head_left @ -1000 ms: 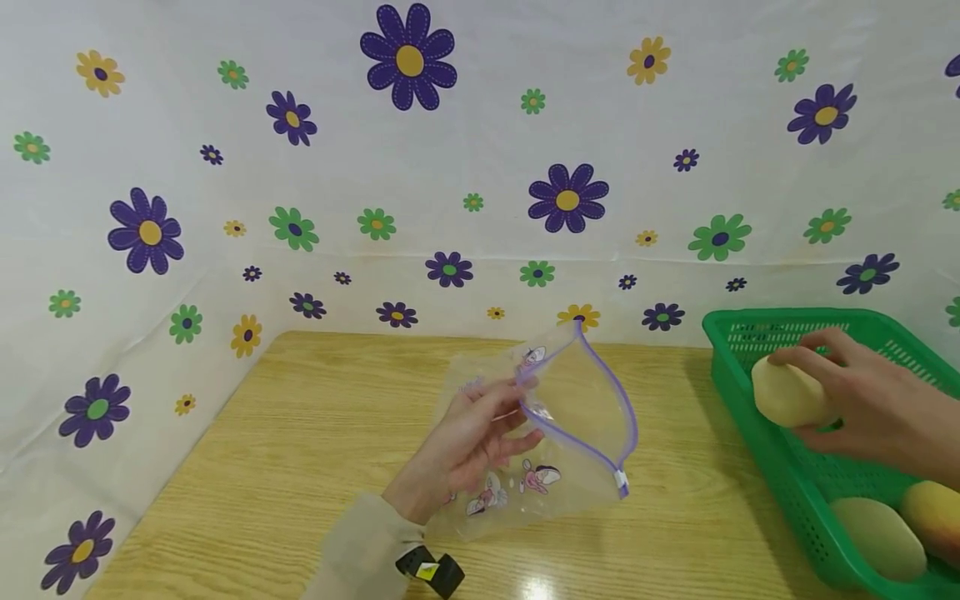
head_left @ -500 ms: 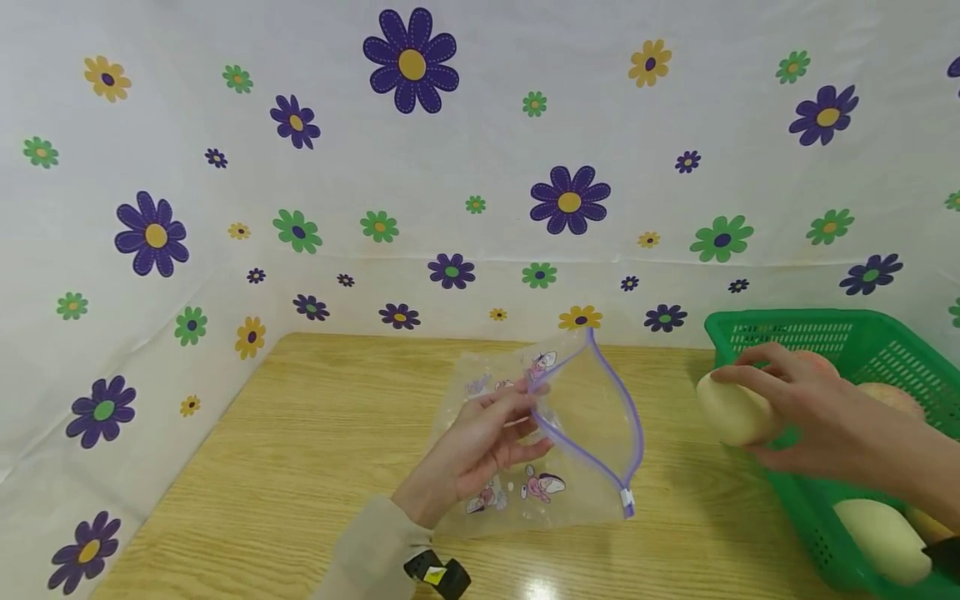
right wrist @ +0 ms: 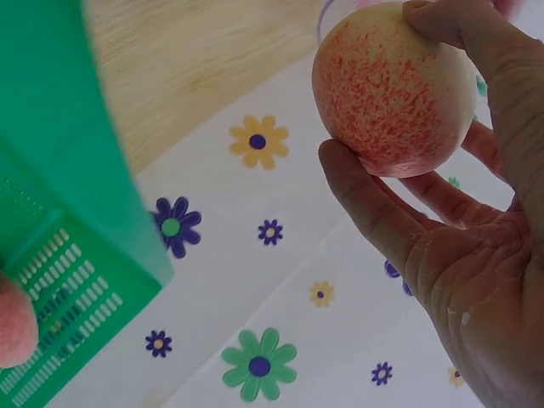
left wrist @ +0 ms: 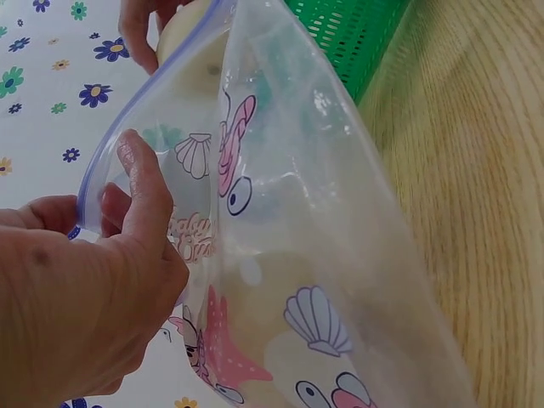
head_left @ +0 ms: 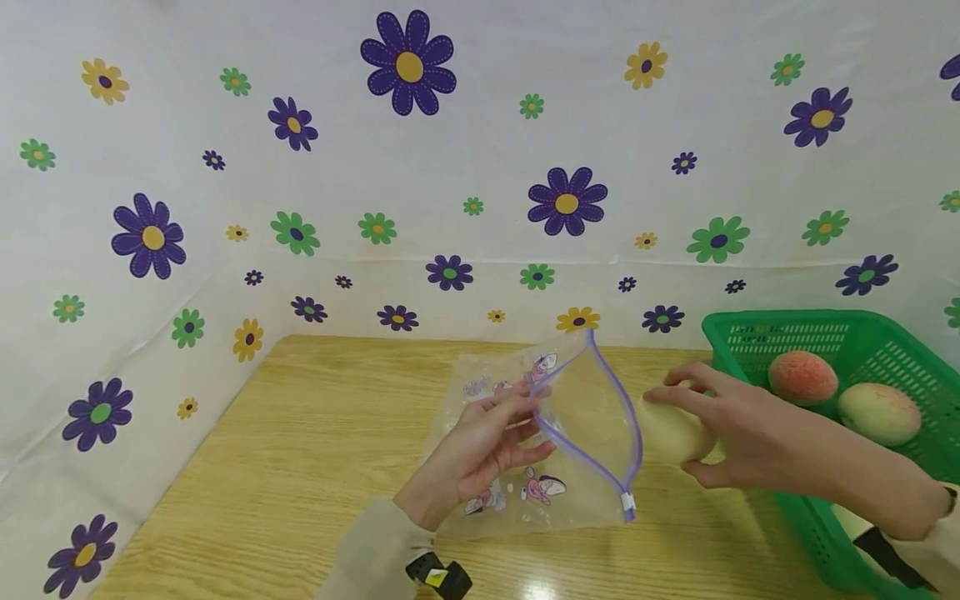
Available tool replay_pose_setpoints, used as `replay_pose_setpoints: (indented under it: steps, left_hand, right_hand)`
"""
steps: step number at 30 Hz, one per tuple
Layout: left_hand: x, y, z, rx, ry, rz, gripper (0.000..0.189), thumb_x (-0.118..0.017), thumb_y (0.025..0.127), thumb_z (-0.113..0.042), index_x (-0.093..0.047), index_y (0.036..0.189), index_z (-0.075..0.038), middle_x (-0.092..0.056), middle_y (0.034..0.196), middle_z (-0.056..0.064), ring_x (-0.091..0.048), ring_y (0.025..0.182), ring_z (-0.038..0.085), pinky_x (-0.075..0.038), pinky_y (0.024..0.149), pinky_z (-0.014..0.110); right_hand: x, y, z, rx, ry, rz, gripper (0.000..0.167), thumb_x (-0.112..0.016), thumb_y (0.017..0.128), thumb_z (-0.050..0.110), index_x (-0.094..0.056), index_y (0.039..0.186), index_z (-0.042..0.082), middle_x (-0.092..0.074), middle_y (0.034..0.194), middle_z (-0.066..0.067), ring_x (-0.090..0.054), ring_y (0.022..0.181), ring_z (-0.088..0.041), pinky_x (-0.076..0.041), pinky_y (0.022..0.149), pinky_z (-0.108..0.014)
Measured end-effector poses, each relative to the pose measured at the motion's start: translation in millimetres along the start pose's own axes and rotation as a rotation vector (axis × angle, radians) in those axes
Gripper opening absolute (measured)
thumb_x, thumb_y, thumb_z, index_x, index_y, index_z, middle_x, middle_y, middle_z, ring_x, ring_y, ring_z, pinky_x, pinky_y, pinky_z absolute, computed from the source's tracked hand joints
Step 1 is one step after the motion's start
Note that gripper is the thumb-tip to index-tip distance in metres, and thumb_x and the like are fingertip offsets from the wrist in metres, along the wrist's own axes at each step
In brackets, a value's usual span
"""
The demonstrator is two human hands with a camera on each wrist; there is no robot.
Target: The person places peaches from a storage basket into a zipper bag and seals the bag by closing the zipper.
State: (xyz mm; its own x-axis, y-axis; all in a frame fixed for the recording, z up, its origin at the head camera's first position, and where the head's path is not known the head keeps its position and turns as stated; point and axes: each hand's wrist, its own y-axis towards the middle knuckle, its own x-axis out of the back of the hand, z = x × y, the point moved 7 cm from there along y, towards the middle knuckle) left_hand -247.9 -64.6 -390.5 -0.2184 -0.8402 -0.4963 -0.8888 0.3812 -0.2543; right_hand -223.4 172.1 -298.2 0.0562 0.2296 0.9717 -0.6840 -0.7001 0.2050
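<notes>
the step in hand looks like bagging a peach. the right hand [head_left: 772,442] grasps the peach [right wrist: 387,93], held between the basket [head_left: 795,316] and the bag [head_left: 581,493], just beside the bag's gaping mouth and outside it. the left hand [head_left: 487,446] pinches the mouth's edge. next, i judge, calls for easing the peach past the purple rim without folding it, then letting go inside.

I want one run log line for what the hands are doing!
left hand: holds clear bag, mouth open | right hand: grips red-speckled fruit near bag mouth | green basket: more fruit inside
</notes>
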Motion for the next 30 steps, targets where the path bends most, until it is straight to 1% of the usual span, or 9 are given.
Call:
replay_pose_setpoints:
  steps: [1, 3, 9, 13, 16, 20, 23, 27, 30]
  left_hand:
    - [0.1, 0.0, 0.0, 0.000, -0.001, 0.003, 0.042, -0.054, 0.104, -0.012, -0.052, 0.144, -0.002, -0.057, 0.107, 0.001, -0.058, 0.094, 0.010, -0.065, 0.080, 0.030]
    - [0.3, 0.0, -0.1, 0.000, -0.004, 0.008, 0.041, -0.054, 0.104, -0.013, -0.052, 0.144, -0.002, -0.057, 0.108, 0.002, -0.058, 0.094, 0.010, -0.065, 0.080, 0.031]
    - [1.8, -0.1, 0.6, 0.006, -0.003, 0.008, 0.041, -0.054, 0.105, -0.014, -0.053, 0.144, -0.004, -0.057, 0.109, 0.003, -0.059, 0.094, 0.011, -0.065, 0.081, 0.031]
    - [2.5, -0.3, 1.6, 0.010, -0.003, 0.007, 0.041, -0.054, 0.105, -0.014, -0.053, 0.144, -0.004, -0.058, 0.110, 0.003, -0.059, 0.095, 0.011, -0.065, 0.081, 0.031]
    - [2.7, -0.5, 2.0, 0.011, -0.011, 0.013, 0.041, -0.054, 0.105, -0.014, -0.052, 0.145, -0.005, -0.058, 0.111, 0.004, -0.060, 0.096, 0.011, -0.065, 0.081, 0.030]
    - [3.4, 0.2, 2.6, 0.011, -0.016, 0.024, 0.043, -0.054, 0.105, -0.015, -0.050, 0.147, -0.005, -0.059, 0.112, 0.004, -0.062, 0.096, 0.012, -0.065, 0.079, 0.028]
    - [5.3, 0.8, 3.0, 0.005, -0.007, 0.012, 0.044, -0.053, 0.105, -0.014, -0.050, 0.148, -0.004, -0.059, 0.105, 0.001, -0.062, 0.091, 0.009, -0.065, 0.077, 0.027]
    - [8.6, 1.0, 3.0, -0.005, -0.008, -0.031, 0.040, -0.051, 0.105, -0.013, -0.051, 0.143, -0.002, -0.058, 0.090, -0.004, -0.058, 0.083, 0.006, -0.064, 0.075, 0.027]
    - [9.2, 0.4, 3.3, -0.006, -0.015, -0.043, 0.037, -0.049, 0.106, -0.012, -0.049, 0.141, -0.002, -0.057, 0.088, -0.004, -0.058, 0.083, 0.006, -0.064, 0.074, 0.027]
  right_hand:
    - [-1, 3.3, 2, 0.001, 0.006, 0.013, 0.074, -0.095, 0.068, 0.024, -0.062, 0.133, 0.019, -0.058, 0.126, -0.008, -0.063, 0.093, -0.013, -0.061, 0.074, -0.029]
    - [-3, 9.3, 7, -0.001, 0.019, 0.039, 0.073, -0.094, 0.070, 0.025, -0.061, 0.135, 0.019, -0.058, 0.128, -0.008, -0.063, 0.097, -0.015, -0.062, 0.076, -0.031]
    - [-6, 24.2, 24, 0.027, 0.048, 0.071, 0.072, -0.093, 0.072, 0.022, -0.061, 0.136, 0.019, -0.058, 0.130, -0.010, -0.062, 0.098, -0.015, -0.061, 0.077, -0.027]
    - [-9, 32.8, 32, 0.031, 0.069, 0.096, 0.072, -0.092, 0.073, 0.024, -0.060, 0.138, 0.020, -0.057, 0.133, -0.010, -0.063, 0.099, -0.017, -0.060, 0.076, -0.027]
    - [-12, 39.0, 37, 0.054, 0.083, 0.097, 0.073, -0.092, 0.074, 0.026, -0.060, 0.138, 0.021, -0.058, 0.133, -0.010, -0.064, 0.101, -0.020, -0.062, 0.077, -0.028]
    - [-18, 45.7, 41, 0.077, 0.134, 0.112, 0.070, -0.091, 0.074, 0.026, -0.061, 0.137, 0.021, -0.058, 0.129, -0.007, -0.063, 0.101, -0.020, -0.061, 0.077, -0.026]
    - [-24, 48.7, 42, 0.067, 0.189, 0.138, 0.067, -0.089, 0.076, 0.027, -0.061, 0.136, 0.020, -0.058, 0.129, -0.005, -0.061, 0.099, -0.017, -0.058, 0.075, -0.021]
    - [-33, 51.0, 44, 0.065, 0.266, 0.146, 0.064, -0.087, 0.077, 0.027, -0.062, 0.135, 0.019, -0.060, 0.128, -0.003, -0.060, 0.097, -0.013, -0.055, 0.073, -0.018]
    - [-39, 52.0, 45, 0.071, 0.302, 0.145, 0.063, -0.087, 0.078, 0.028, -0.062, 0.135, 0.016, -0.062, 0.127, -0.003, -0.059, 0.096, -0.011, -0.054, 0.073, -0.017]
